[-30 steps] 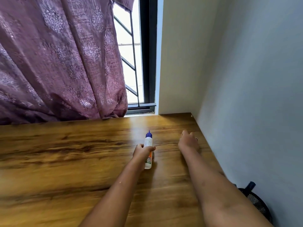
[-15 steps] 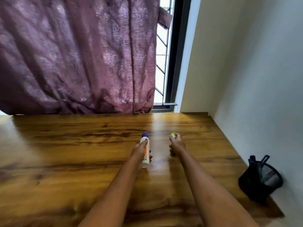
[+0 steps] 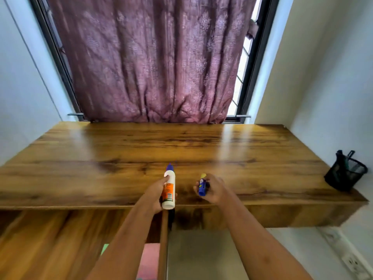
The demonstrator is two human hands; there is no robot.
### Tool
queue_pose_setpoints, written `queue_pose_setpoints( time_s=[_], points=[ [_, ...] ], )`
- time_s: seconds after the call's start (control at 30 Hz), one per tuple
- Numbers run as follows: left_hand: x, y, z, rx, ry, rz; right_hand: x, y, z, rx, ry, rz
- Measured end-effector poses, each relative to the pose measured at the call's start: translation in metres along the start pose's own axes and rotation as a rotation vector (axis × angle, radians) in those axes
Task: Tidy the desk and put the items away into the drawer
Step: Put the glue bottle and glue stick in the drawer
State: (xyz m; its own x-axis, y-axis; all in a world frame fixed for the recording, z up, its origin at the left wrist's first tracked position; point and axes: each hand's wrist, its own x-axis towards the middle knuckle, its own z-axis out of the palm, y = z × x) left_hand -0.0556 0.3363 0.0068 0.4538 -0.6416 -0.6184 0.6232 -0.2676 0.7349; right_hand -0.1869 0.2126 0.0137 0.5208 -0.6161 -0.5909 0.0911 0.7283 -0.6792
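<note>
Transfer stage: gripping white glue bottle [image 3: 169, 188] in left hand [image 3: 154, 196], pinching blue glue stick [image 3: 202, 185] in right hand [image 3: 215, 191], holding both above desk [image 3: 181, 146] front edge, likely lining up for dropping into open drawer [image 3: 163, 249] directly below.

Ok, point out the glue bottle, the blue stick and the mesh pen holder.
glue bottle [image 3: 168, 191], head view, orange label
blue stick [image 3: 201, 188], head view, blue body
mesh pen holder [image 3: 341, 178], head view, mesh wall

You're in a home room: a wooden table [image 3: 141, 150] built into a window nook, a purple curtain [image 3: 153, 57], and a mesh pen holder [image 3: 345, 174].
</note>
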Motion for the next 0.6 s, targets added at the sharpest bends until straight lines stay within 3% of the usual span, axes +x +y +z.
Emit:
queue_pose_setpoints(
  time_s=[0.4, 0.6],
  points=[
    [-0.080, -0.054, -0.108, -0.104, 0.009, -0.011, -0.097, 0.114, 0.029, -0.246, 0.027, -0.071],
    [-0.128, -0.076, -0.188, -0.105, 0.096, 0.010, -0.132, 0.192, 0.047, -0.282, 0.022, -0.089]
  ],
)
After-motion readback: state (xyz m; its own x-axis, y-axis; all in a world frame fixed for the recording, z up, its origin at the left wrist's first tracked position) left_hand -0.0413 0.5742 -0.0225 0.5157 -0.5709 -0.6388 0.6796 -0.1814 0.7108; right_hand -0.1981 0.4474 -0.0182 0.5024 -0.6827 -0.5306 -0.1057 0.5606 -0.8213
